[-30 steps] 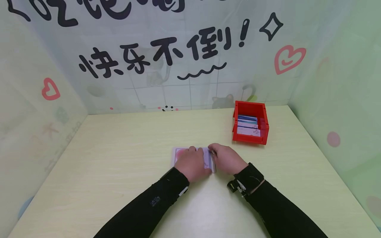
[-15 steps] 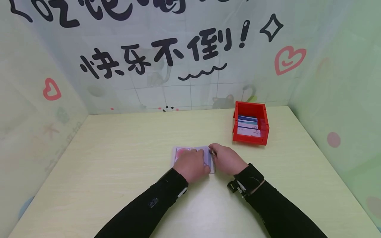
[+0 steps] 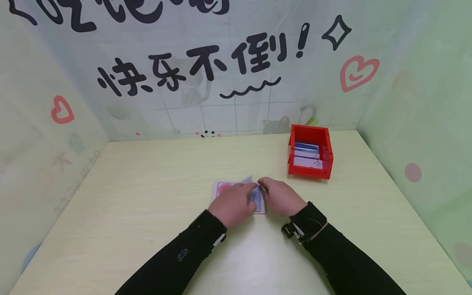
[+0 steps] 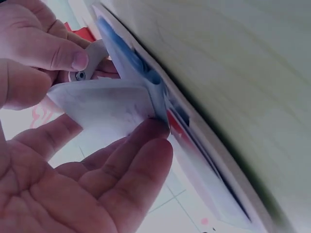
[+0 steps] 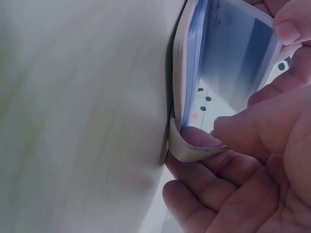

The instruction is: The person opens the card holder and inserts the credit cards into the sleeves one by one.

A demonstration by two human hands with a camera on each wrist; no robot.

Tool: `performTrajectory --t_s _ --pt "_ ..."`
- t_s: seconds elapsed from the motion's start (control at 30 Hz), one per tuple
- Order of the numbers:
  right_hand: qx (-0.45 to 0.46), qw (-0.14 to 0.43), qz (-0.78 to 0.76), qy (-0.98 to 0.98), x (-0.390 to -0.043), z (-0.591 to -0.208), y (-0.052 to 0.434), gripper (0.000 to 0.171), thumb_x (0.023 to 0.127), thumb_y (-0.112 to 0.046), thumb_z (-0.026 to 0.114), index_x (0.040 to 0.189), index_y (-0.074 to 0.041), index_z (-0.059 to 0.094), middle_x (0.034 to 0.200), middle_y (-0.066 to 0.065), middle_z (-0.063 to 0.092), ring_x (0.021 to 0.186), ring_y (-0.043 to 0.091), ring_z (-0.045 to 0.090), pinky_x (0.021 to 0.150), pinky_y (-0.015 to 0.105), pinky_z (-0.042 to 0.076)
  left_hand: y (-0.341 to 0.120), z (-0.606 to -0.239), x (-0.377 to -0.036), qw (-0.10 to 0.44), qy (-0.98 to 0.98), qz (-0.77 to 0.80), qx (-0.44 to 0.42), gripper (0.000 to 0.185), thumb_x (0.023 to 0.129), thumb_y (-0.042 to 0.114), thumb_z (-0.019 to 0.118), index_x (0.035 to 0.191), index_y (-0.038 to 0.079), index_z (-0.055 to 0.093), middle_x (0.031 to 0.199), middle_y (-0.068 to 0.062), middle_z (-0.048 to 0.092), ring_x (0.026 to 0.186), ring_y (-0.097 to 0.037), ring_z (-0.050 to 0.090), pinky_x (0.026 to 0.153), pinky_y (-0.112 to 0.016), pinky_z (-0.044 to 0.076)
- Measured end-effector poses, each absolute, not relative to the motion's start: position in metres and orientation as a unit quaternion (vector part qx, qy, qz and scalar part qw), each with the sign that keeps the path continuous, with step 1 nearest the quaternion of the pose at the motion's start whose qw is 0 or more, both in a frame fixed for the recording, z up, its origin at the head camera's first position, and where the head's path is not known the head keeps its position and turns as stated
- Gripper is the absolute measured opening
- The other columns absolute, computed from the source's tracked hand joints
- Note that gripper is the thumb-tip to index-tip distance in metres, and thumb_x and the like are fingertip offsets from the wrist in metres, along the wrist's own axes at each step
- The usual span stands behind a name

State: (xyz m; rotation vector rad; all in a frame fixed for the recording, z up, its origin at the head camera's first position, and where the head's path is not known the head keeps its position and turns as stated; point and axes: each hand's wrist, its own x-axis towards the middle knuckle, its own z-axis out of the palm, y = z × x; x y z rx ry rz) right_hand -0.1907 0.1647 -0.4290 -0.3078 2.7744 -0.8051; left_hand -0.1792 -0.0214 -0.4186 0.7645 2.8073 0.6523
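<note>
Clear sleeve page (image 3: 250, 181) now lifted off the card album (image 3: 259, 207), pinched by both hands' fingers (image 4: 146, 141).

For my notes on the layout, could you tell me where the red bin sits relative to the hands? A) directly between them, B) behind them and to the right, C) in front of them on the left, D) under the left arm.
B: in the head view the red bin, with cards standing in it, sits farther back on the table and to the right of the left hand and right hand.
</note>
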Motion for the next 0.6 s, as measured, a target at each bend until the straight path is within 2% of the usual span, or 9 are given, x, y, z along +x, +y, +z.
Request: performTrajectory --t_s 0.23,0.33,0.47,0.6 --pt "-0.113 0.114 -0.275 0.948 -0.191 -0.431 0.164 0.043 0.106 -0.014 0.061 0.148 -0.006 0.059 0.146 0.01 0.065 0.138 0.032 0.06 0.116 0.049 0.049 -0.031 -0.419 -0.181 0.092 0.933 0.262 0.231 0.051 0.101 0.021 0.053 0.15 0.006 0.055 0.142 -0.009 0.067 0.112 -0.019 0.063 0.096 -0.035 0.053" --pt "-0.123 0.107 -0.264 0.951 -0.191 -0.432 0.163 0.041 0.106 -0.013 0.061 0.146 -0.006 0.061 0.145 0.01 0.066 0.137 0.032 0.061 0.116 0.049 0.049 -0.035 -0.419 -0.182 0.083 0.935 0.265 0.221 0.048 0.104 0.023 0.052 0.149 0.006 0.056 0.142 -0.009 0.068 0.108 -0.017 0.064 0.093 -0.035 0.054" --pt "-0.125 0.105 -0.258 0.952 -0.191 -0.432 0.163 0.04 0.106 -0.013 0.061 0.146 -0.006 0.062 0.145 0.011 0.066 0.137 0.031 0.061 0.116 0.049 0.048 -0.039 -0.418 -0.181 0.066 0.941 0.263 0.202 0.042 0.105 0.02 0.053 0.144 0.005 0.06 0.134 -0.011 0.072 0.1 -0.017 0.067 0.09 -0.037 0.057" --pt "-0.121 0.108 -0.256 0.953 -0.191 -0.432 0.163 0.04 0.106 -0.014 0.062 0.146 -0.007 0.063 0.147 0.011 0.065 0.138 0.032 0.06 0.116 0.049 0.048 -0.044 -0.417 -0.182 0.05 0.95 0.247 0.183 0.039 0.105 0.017 0.054 0.141 0.004 0.063 0.135 -0.013 0.072 0.113 -0.022 0.071 0.102 -0.042 0.057"
